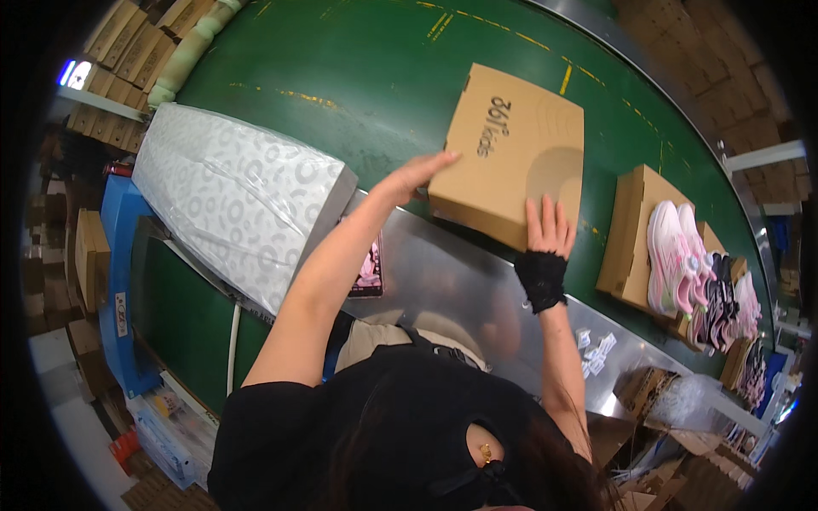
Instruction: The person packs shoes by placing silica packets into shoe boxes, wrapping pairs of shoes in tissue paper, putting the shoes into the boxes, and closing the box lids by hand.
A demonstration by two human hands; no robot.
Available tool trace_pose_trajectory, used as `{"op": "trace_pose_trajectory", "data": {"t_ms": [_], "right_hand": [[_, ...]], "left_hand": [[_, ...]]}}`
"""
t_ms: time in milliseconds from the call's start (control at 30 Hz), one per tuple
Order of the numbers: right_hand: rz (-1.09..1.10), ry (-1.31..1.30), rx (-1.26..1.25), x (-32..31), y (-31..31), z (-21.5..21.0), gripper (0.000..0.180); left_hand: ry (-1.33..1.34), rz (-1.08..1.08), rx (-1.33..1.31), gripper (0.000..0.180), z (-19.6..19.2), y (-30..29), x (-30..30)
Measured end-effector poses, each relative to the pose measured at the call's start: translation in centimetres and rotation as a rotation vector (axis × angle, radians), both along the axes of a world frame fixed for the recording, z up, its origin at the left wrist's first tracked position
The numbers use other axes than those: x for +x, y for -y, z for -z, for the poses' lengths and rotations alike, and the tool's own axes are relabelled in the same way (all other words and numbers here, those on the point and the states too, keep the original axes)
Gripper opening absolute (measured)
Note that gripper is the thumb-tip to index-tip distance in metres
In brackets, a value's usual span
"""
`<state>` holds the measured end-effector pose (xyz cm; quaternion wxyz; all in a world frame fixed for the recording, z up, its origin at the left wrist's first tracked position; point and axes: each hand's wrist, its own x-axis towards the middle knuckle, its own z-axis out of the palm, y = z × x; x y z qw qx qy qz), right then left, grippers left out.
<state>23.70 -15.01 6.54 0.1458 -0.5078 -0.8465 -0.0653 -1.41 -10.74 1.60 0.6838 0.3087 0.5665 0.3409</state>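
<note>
Both hands are settling a closed cardboard shoe box (509, 153) on the green conveyor belt (358, 77), at its near edge by the steel surface (443, 272). The left hand (417, 176) lies flat and open against the box's left side; the right hand (550, 232), fingers spread, presses its near edge. Neither grips it. Shifting it further would probably call for an even two-handed push

Conveyor belt (358, 68): green, with yellow markings.
Wrapped bundle (239, 200): large, white-patterned, in clear plastic, lying at the belt's left edge.
Open shoebox (626, 243): brown cardboard, on the belt to the right.
Pink sneakers (673, 255): resting on the open shoebox.
Dark sneakers (722, 298): just beside the pink pair.
Metal ledge (460, 281): shiny, along the belt's near edge.
Paper tags (595, 349): small white slips on the ledge, possibly labels.
Stacked cartons (128, 38): top left, beyond the belt.
</note>
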Motion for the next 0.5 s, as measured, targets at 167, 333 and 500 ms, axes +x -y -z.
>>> {"op": "trace_pose_trajectory", "data": {"t_ms": [167,333,500], "right_hand": [[-0.14,-0.131,0.094,0.7,-0.4,-6.8,0.055],[-0.194,-0.341,0.334,4.6,2.2,-8.1,0.055],[0.037,-0.064,0.365,20.8,0.5,-5.0,0.051]], "left_hand": [[0.327,-0.118,-0.094,0.065,-7.1,2.3,1.3],[0.354,-0.466,0.182,0.049,-8.9,9.8,-1.6],[0.402,-0.948,0.493,0.04,-12.1,21.1,-8.5]]}}
